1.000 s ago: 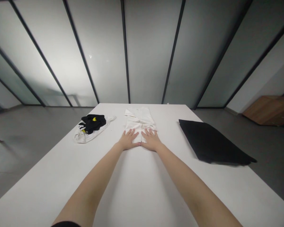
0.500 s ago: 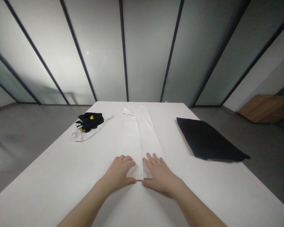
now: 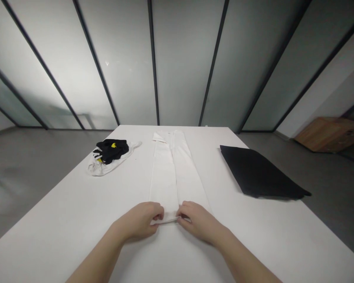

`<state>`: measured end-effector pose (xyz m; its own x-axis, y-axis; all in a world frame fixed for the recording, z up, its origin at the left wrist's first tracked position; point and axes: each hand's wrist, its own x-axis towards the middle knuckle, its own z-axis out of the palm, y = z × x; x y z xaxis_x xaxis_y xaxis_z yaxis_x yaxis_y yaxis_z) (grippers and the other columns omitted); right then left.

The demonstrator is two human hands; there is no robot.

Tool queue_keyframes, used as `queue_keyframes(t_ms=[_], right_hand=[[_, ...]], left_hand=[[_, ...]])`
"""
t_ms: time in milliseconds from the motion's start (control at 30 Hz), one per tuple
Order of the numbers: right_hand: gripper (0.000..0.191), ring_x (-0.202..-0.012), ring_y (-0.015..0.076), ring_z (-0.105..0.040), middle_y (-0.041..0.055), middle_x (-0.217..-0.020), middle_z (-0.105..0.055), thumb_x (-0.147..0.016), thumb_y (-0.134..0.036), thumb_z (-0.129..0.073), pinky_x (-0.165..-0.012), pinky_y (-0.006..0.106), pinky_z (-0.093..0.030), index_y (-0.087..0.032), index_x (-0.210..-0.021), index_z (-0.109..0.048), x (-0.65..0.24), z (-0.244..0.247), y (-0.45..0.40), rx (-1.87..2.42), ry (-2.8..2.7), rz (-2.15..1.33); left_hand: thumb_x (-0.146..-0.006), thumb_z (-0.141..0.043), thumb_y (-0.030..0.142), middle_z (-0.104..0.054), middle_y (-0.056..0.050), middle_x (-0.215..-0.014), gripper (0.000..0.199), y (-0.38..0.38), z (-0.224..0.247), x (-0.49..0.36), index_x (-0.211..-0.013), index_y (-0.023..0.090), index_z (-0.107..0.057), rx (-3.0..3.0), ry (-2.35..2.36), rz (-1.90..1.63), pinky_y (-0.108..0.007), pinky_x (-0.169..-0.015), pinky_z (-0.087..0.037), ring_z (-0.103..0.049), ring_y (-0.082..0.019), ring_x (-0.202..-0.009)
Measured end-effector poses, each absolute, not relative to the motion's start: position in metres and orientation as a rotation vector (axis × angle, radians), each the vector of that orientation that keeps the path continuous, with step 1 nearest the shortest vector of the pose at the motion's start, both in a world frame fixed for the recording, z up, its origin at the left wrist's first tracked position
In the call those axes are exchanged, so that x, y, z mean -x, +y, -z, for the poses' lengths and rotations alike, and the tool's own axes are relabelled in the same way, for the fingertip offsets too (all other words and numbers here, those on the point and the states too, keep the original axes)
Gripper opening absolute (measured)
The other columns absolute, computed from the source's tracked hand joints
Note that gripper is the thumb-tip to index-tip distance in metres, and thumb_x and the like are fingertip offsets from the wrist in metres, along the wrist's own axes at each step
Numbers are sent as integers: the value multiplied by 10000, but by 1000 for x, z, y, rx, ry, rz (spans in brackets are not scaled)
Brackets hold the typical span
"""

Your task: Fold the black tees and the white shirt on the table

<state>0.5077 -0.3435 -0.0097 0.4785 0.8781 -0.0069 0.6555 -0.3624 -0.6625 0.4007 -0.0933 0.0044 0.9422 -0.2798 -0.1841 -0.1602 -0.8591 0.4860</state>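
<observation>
My left hand (image 3: pixel 138 221) and right hand (image 3: pixel 197 223) are just beside each other at the lower middle of the frame, with the fingers of both pinching the near end of a folded white garment (image 3: pixel 168 173). It lies in a long, narrow strip running up the middle of a white table (image 3: pixel 61 212) toward the far edge. At the upper left of the table, a black cloth (image 3: pixel 110 151) with a yellow mark sits on a white cloth (image 3: pixel 102 169). To the right lies a flat black sheet (image 3: pixel 262 173). Beyond the table stands a frosted glass wall (image 3: pixel 179 67), and a wooden cabinet (image 3: pixel 330 134) sits at the far right.
</observation>
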Motion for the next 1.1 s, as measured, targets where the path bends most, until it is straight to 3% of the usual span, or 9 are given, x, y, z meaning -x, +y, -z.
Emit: queue_keyframes(t_ms=[200, 367, 633, 933, 1100], right_hand=[[175, -901, 166, -617, 3, -946, -690, -876, -92, -680, -844, 265, -430, -232, -960, -743, -510, 10, -346, 2084, -1241, -508], [142, -869, 176, -600, -4, -922, -683, -848, -263, -819, -776, 268, -411, -250, -974, -755, -508, 7, -345, 2134, -1249, -526], [66, -908, 177, -612, 7, -937, -689, -879, -181, -733, -808, 274, -411, -241, -902, -752, -507, 5, -341, 2202, -1268, -547], [100, -897, 171, -618, -2, -948, -702, -865, -161, -745, -828, 276, -426, -229, -936, -730, -505, 3, -340, 2209, -1187, -552], [84, -937, 187, -638, 13, -974, -716, -886, -182, -742, -847, 286, -440, -230, -956, -742, -505, 6, -340, 2210, -1164, -575]], left_hand=[[-731, -620, 182, -716, 5, -883, 183, -79, -10, -401, -885, 254, -687, -2589, -249, 435, -288, -691, -412, -625, -194, -805], [-738, -688, 238, -707, 17, -823, 75, -77, -14, -404, -813, 243, -690, -2568, -201, 537, -284, -644, -391, -606, -176, -745], [-722, -604, 150, -687, 23, -778, 143, -72, -13, -405, -789, 239, -694, -2514, -197, 593, -279, -604, -376, -586, -159, -688], [-702, -579, 178, -696, 20, -759, 179, -67, -14, -403, -802, 234, -715, -2473, -141, 627, -267, -584, -380, -591, -153, -670], [-750, -678, 269, -702, 8, -789, 94, -77, -20, -404, -831, 235, -710, -2566, -186, 518, -285, -610, -381, -598, -172, -699]])
